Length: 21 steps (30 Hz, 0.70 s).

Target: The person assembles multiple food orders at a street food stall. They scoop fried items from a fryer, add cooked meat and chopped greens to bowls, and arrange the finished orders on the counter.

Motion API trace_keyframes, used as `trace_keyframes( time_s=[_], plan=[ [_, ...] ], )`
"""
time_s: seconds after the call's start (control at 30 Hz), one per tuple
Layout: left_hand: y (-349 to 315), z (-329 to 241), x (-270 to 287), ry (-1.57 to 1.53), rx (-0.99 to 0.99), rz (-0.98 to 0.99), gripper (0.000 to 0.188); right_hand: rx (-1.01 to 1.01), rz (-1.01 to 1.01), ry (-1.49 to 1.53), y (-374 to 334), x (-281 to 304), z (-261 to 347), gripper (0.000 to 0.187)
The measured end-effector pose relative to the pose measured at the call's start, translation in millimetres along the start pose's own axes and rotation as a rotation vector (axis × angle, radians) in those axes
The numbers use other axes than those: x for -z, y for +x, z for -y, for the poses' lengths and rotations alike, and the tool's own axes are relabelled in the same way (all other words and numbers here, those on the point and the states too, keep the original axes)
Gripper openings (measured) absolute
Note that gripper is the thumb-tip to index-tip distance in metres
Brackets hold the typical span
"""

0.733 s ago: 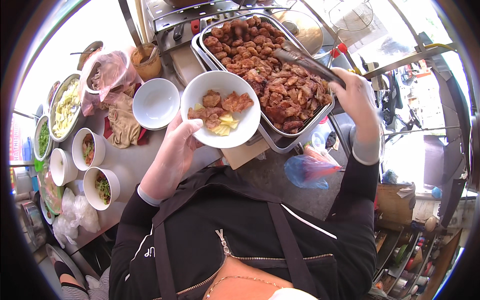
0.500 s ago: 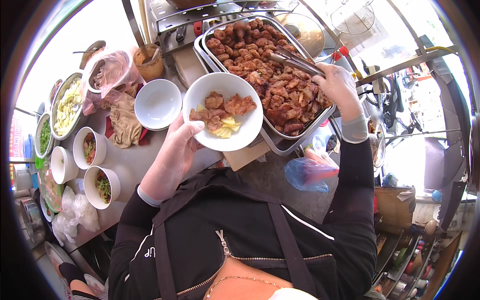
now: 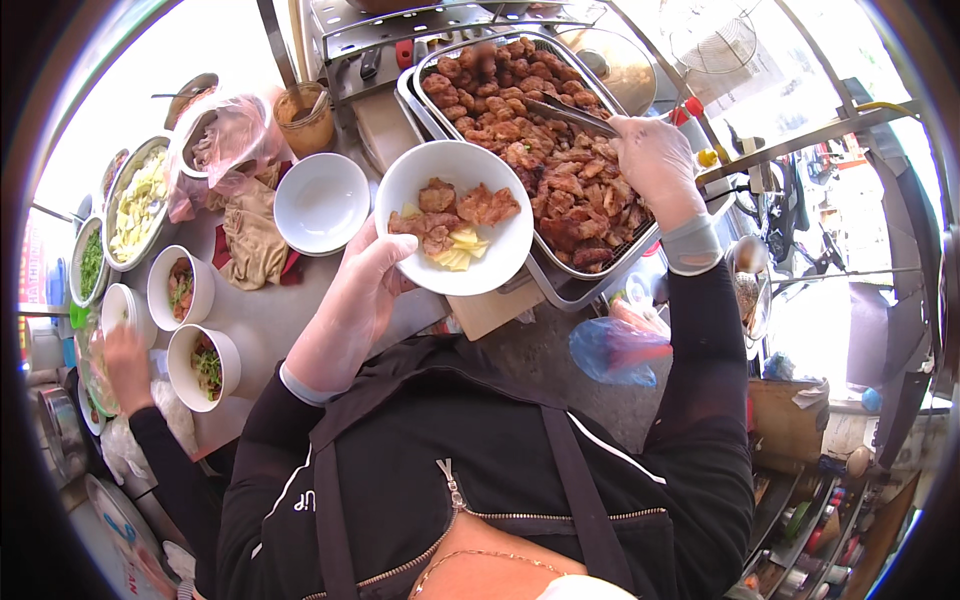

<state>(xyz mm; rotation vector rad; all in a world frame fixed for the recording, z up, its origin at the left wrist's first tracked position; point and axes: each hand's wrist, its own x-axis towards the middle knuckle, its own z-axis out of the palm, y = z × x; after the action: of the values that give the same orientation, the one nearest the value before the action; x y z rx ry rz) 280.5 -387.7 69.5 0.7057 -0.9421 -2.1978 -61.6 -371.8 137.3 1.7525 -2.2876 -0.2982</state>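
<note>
My gloved left hand [image 3: 352, 300] is closed on the rim of a white bowl [image 3: 425, 165], its thumb over the near left edge. Inside lie a few pieces of fried meat [image 3: 437, 228] and pale yellow slices [image 3: 462, 250]. My gloved right hand [image 3: 655, 170] grips metal tongs [image 3: 578, 116], which reach leftward over a rack tray [image 3: 612, 268] heaped with browned fried meat [image 3: 585, 195]. Whether the tong tips hold a piece, I cannot tell. The bowl is held up beside the tray's near left side.
At left, a co-worker's hand [image 3: 127, 368] is by stacked white bowls [image 3: 140, 312]. Two filled bowls stand near, one a bowl with greens [image 3: 205, 368]. Further back are an empty white bowl [image 3: 320, 200], a cloth [image 3: 255, 235], a sauce jar [image 3: 303, 125] and a tub of yellow slices [image 3: 140, 205].
My right hand and the tongs have shifted slightly left and farther over the meat. The bowl has moved a little right. A co-worker's hand and dark sleeve have come in at left.
</note>
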Motion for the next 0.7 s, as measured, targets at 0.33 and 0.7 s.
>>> trace_keyframes(
  time_s=[0.33,0.7],
  plan=[
    [9.0,3.0,8.0,-0.015,-0.026,-0.064,0.066,-0.047,-0.094,0.534,-50.6,40.8,-18.3,0.026],
    [12.7,4.5,5.9,-0.047,-0.052,-0.072,0.069,0.181,0.111,0.650,-103.1,67.1,16.7,0.030]
  ],
)
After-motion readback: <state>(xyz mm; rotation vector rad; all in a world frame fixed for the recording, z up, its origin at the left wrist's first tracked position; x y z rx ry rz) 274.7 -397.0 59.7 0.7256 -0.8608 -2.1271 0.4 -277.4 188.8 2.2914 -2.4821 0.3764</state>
